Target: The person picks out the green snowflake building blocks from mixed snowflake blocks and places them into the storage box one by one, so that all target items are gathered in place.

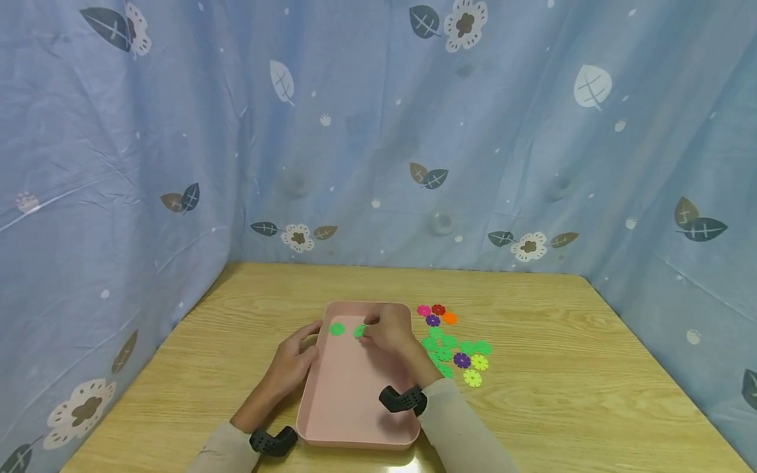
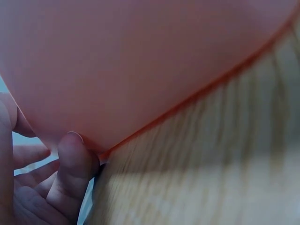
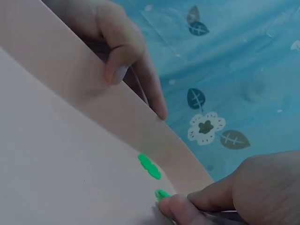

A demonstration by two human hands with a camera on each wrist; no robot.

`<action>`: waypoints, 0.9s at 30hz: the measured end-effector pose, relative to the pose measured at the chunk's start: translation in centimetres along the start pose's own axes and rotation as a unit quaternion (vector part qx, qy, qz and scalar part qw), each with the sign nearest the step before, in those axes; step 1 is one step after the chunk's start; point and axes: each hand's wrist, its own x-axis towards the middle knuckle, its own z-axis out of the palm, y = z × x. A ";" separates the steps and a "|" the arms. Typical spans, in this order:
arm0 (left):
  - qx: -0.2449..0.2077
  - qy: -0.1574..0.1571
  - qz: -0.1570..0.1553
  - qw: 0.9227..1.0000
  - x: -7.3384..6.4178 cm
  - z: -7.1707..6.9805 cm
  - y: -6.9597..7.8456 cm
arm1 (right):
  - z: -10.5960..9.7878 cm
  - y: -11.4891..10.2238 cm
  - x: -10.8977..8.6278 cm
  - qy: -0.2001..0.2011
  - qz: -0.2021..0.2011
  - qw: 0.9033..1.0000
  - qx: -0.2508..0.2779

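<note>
A pink tray [image 1: 355, 401] lies lengthwise on the table. My left hand [image 1: 294, 360] holds its left side, thumb and fingers spread along the rim; the left wrist view shows the thumb [image 2: 77, 157] against the tray wall. Over the tray's far part, my right hand [image 1: 390, 328] pinches a green notched plastic disc [image 1: 359, 332] between thumb and fingers, close above the tray floor. Fingertips partly cover this disc [image 3: 162, 193] in the right wrist view. Left of it, another green disc [image 1: 336, 329] lies flat in the tray near the far left corner.
Right of the tray, several green discs [image 1: 448, 341] lie in a loose cluster with yellow discs [image 1: 472, 378] and a purple disc [image 1: 462, 360]. Farther back are pink, red [image 1: 438, 309], purple and orange discs [image 1: 449, 318]. A blue patterned curtain [image 1: 367, 131] surrounds the wooden table [image 1: 562, 368].
</note>
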 end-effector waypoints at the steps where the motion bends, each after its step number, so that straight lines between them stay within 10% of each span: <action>1: 0.000 -0.001 0.001 1.000 0.0 0.0 0.0 | 0.0 0.0 0.0 0.000 -0.001 1.000 0.005; 10: 0.004 0.003 0.003 1.000 0.2 0.0 -0.2 | 0.4 0.1 -0.1 -0.018 0.013 0.996 0.085; 16: 0.001 0.001 0.006 1.000 0.2 -0.1 -0.1 | 0.5 0.1 -0.2 -0.076 0.044 0.970 0.227; 27: -0.006 -0.005 0.000 1.000 0.0 -0.2 0.1 | 0.7 0.0 -0.1 -0.099 0.031 0.967 0.234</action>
